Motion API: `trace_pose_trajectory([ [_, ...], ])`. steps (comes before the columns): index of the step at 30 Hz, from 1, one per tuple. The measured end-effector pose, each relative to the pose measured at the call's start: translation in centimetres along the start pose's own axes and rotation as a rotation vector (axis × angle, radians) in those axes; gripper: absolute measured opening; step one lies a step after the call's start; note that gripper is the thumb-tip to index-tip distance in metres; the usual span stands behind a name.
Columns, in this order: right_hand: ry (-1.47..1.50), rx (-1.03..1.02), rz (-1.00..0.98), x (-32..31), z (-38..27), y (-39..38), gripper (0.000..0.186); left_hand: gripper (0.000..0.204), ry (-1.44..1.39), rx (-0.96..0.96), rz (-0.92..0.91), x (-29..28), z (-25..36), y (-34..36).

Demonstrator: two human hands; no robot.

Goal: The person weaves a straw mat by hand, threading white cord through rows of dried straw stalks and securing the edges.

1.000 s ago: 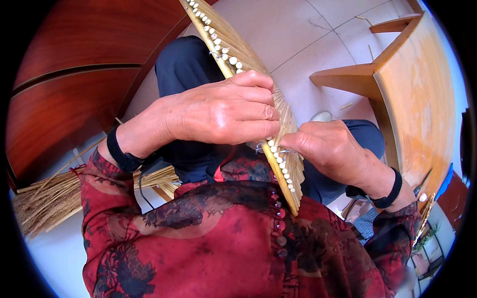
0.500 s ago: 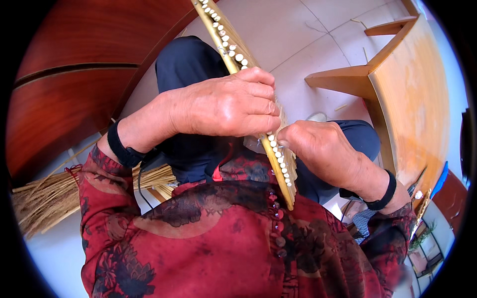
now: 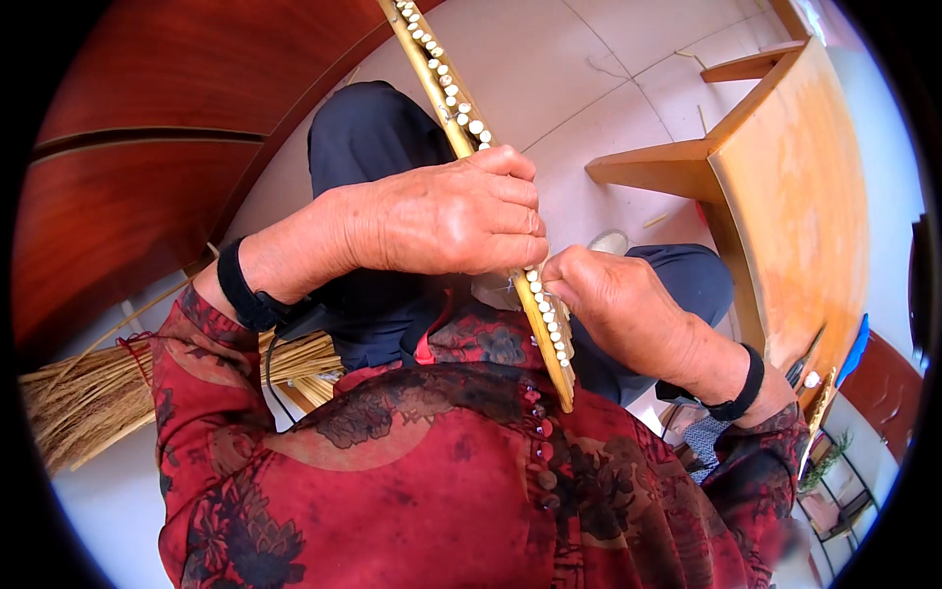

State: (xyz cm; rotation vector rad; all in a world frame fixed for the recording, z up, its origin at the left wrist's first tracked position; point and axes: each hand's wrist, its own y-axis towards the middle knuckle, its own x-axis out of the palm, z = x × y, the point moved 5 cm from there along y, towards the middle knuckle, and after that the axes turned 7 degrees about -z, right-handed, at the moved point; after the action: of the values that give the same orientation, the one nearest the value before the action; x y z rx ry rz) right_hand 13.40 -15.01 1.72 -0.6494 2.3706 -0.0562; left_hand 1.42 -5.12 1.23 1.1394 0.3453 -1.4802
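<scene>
A long yellow panel of stalks [image 3: 550,348], edged with several round white cut ends, runs upright between my knees, seen edge-on. My left hand [image 3: 446,218] wraps its fingers round it at the middle, hiding that stretch. Just below and to the right, my right hand [image 3: 613,304] pinches at the panel's edge, thumb beside the white ends; a thin thread or wire glints near it, too small to make out clearly.
A bundle of dry stalks [image 3: 74,398] lies at my left beside a reddish wooden cabinet [image 3: 137,211]. At right stands a light wooden bench [image 3: 805,216] with a dark tool [image 3: 803,363] near its front end. Short stalk bits [image 3: 655,220] lie on the tiled floor [image 3: 579,69].
The panel has turned more edge-on, so less of its stalk face shows. My right hand has shifted slightly left and is tucked closer under my left hand's fingers.
</scene>
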Motion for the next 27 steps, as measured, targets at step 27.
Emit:
trace_pose_trajectory([
  [27,-0.103,0.269,0.199,-1.2,-2.0,-0.9,0.034,0.022,0.115,0.026,0.052,0.1,-0.8,1.5],
])
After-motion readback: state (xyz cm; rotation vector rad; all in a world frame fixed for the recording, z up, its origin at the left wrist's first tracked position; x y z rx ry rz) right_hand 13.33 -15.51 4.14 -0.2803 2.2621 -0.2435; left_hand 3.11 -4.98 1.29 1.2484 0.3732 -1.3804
